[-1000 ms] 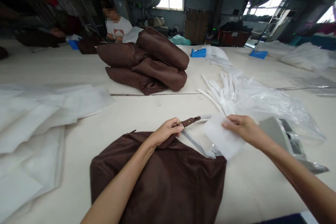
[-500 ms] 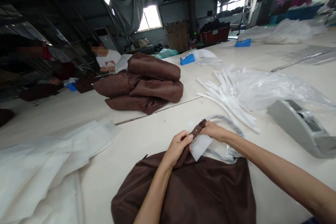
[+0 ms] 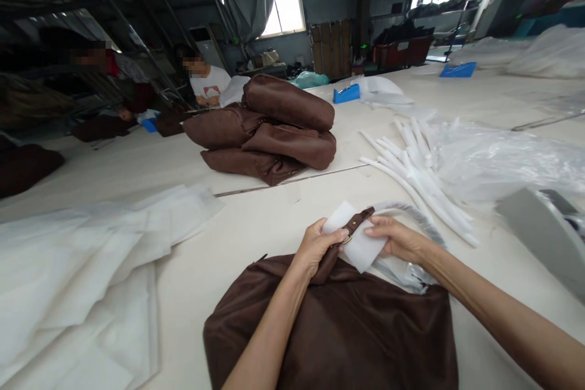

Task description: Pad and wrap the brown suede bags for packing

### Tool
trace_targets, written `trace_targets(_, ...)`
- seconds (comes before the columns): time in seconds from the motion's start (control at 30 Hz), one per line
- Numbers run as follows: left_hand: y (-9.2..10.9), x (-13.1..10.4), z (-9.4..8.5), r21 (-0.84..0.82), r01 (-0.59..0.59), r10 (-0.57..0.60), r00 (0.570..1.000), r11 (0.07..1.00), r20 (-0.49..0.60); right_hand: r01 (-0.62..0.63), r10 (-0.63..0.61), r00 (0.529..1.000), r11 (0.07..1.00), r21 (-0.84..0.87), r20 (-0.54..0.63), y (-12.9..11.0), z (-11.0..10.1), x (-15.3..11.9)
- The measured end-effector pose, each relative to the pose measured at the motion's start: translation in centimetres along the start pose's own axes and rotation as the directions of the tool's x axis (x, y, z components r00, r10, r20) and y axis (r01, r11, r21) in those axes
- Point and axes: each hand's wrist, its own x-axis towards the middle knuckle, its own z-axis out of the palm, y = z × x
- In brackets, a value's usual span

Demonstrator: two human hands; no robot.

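Note:
A dark brown handbag (image 3: 365,329) lies on the table in front of me, its handle running up to a small brass buckle. My left hand (image 3: 317,247) is closed on the brown strap (image 3: 357,223) at the buckle, thumb on top. Behind the strap lies a small white foam sheet (image 3: 363,250), showing on both sides of it. My right hand (image 3: 400,237) pinches this sheet at its right edge, close to the strap's tip. Farther along, the handle is wrapped in clear plastic (image 3: 423,219) and curves round behind my right hand.
Several brown bags (image 3: 278,134) are piled ahead. White foam tubes (image 3: 415,177) and clear plastic bags (image 3: 516,158) lie at the right, near a grey tape dispenser (image 3: 543,231). White sheets (image 3: 91,280) cover the left side. Two people (image 3: 210,82) are across the table.
The white sheet, mostly hidden under the strap before, now spreads out behind it on both sides. My right hand has moved off the strap's end onto the sheet. The view has shifted left.

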Motion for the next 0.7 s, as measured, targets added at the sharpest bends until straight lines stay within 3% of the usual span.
trace_targets(0.13, -0.1, 0.0, 0.2, -0.030, -0.006, 0.005, 1.000, 1.000, -0.026, -0.010, 0.009, 0.994, 1.000, -0.008, -0.105, 1.3, 0.1, -1.0)
trace_targets(0.33, 0.3, -0.1, -0.1, -0.063, 0.024, -0.026, 0.999, 0.998, -0.033, 0.106, -0.083, 0.952, 0.992, 0.063, -0.295, 1.6, 1.4, 0.8)
trace_targets(0.53, 0.1, 0.1, 0.1, -0.071, 0.026, -0.023, 0.999, 0.997, 0.048, 0.111, -0.109, 0.957, 0.994, -0.009, -0.270, 1.5, 1.8, 0.8)
trace_targets(0.7, -0.3, 0.3, 0.2, -0.092, 0.015, -0.006, 0.996, 0.996, 0.089, 0.109, -0.110, 0.968, 0.994, -0.019, -0.224, 1.2, 1.1, -1.2)
